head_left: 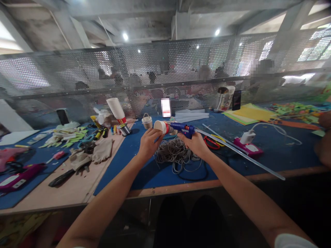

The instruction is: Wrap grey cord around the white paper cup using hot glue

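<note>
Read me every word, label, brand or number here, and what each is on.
No text is readable.
White paper cup with red band: any print too blurred.
Blue plastic glue gun: any marking too small.
Magenta plastic power socket, right: any lettering too small.
Bright rectangular screen: pixelated, unreadable.

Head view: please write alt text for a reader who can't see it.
A person's left hand holds a red-banded paper cup; the right hand points a blue glue gun at it, a long glue stick protruding from the back. Grey cord lies tangled below on a blue tabletop.
</note>
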Action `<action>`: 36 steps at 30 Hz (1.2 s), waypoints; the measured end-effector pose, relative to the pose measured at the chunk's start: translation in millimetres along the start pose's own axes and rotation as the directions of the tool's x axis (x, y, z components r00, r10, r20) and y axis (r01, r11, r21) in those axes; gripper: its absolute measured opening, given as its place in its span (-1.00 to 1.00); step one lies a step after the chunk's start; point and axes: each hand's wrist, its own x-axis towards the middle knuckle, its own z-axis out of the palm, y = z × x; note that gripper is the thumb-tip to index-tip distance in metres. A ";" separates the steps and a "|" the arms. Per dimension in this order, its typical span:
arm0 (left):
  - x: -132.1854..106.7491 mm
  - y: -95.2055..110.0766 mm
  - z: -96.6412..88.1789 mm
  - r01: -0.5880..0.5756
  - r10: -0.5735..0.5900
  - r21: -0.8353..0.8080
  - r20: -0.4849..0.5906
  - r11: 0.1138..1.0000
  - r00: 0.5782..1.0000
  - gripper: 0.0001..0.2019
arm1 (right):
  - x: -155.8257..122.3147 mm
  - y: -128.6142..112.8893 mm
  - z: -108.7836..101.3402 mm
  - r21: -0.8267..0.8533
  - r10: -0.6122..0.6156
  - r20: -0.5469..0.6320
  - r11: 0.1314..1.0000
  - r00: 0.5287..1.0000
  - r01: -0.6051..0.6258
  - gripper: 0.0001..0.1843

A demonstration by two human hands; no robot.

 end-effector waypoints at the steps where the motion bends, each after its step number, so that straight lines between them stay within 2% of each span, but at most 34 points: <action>1: 0.2 -0.1 0.0 -0.010 0.010 0.006 0.003 1.000 1.000 -0.82 | 0.0 -0.7 -0.3 0.004 0.004 0.000 1.000 1.000 -0.004 -0.50; 12: 1.1 -0.6 -3.0 -0.091 0.090 0.075 0.014 0.993 0.996 -0.80 | 1.1 -4.9 -2.2 0.060 0.029 0.024 0.998 0.999 -0.030 -0.56; 19: 0.9 -3.5 -3.9 -0.155 0.149 0.129 0.051 0.979 0.988 -0.81 | 3.0 -0.5 -1.6 0.085 0.051 0.038 0.995 0.998 -0.054 -0.48; 23: 0.6 -3.2 -3.7 -0.197 0.190 0.162 0.057 0.967 0.980 -0.82 | 2.9 -3.4 -2.1 0.117 0.068 0.040 0.991 0.997 -0.072 -0.54; 36: 0.2 -3.3 -3.4 -0.195 0.192 0.191 0.038 0.962 0.981 -0.85 | 6.0 -0.5 -2.1 0.142 0.100 0.075 0.984 0.992 -0.110 -0.56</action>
